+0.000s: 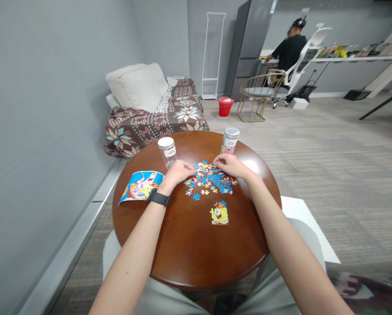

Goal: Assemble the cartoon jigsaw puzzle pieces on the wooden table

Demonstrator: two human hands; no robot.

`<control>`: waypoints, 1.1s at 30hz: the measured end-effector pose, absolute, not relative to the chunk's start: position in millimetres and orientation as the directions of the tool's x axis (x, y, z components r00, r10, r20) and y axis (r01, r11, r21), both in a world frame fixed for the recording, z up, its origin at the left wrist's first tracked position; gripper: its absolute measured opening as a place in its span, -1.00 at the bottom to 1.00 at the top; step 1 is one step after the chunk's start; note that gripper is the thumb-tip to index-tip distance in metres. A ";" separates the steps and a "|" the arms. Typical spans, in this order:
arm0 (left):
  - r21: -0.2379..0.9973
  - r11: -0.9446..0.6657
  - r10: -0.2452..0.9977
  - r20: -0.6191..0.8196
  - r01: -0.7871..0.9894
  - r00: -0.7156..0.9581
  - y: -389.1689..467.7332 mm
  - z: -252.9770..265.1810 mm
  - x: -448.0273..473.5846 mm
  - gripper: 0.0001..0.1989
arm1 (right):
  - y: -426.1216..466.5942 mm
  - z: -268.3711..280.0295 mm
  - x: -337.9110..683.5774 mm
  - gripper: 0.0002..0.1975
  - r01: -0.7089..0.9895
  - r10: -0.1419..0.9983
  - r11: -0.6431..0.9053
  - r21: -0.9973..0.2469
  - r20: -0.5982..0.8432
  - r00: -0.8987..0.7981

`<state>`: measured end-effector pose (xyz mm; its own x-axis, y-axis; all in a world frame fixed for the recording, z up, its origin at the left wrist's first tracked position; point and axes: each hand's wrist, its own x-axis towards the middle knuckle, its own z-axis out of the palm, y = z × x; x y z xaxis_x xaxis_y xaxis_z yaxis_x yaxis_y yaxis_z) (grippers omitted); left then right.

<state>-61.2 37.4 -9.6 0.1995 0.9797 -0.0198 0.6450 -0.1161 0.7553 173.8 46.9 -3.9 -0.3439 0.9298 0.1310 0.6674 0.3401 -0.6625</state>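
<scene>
l hand [179,171] at far left, r hand [231,165] at far right of puzzle pcs [215,179] on counter [183,245]; fingers [190,167] narrow, can't tell if gripping any; joined section [219,215] near.

Puzzle pieces [201,169] at the left fingers [190,168] are too small to discern (a wristband [159,197] partly hides the picture sheet [140,185]).

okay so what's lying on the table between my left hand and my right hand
In the head view, a spread of loose puzzle pieces lies between your left hand and right hand, on the round brown table.
</scene>
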 end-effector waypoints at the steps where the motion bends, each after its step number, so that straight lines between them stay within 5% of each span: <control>1: 0.750 -0.108 0.981 -0.027 0.652 0.193 37.2 -9.3 -61.0 -0.87 | 46.6 -2.8 173.7 -0.87 0.673 0.932 0.336 -0.659 0.129 -0.339; 8: 0.732 -0.055 0.980 -0.089 0.679 0.177 33.0 -4.3 -56.9 -0.84 | 50.7 -3.1 193.2 -0.85 0.797 0.978 0.208 -0.567 0.140 -0.155; 15: 0.595 -0.075 0.987 -0.068 0.800 0.143 26.6 5.9 -54.1 -0.84 | 54.8 -6.8 205.0 -0.82 0.813 0.998 0.049 -0.580 0.000 -0.059; 33: 0.425 -0.107 0.991 -0.028 0.899 0.131 19.0 10.2 -43.0 -0.81 | 39.6 12.2 192.0 -0.83 0.734 0.983 0.086 -0.673 -0.065 -0.174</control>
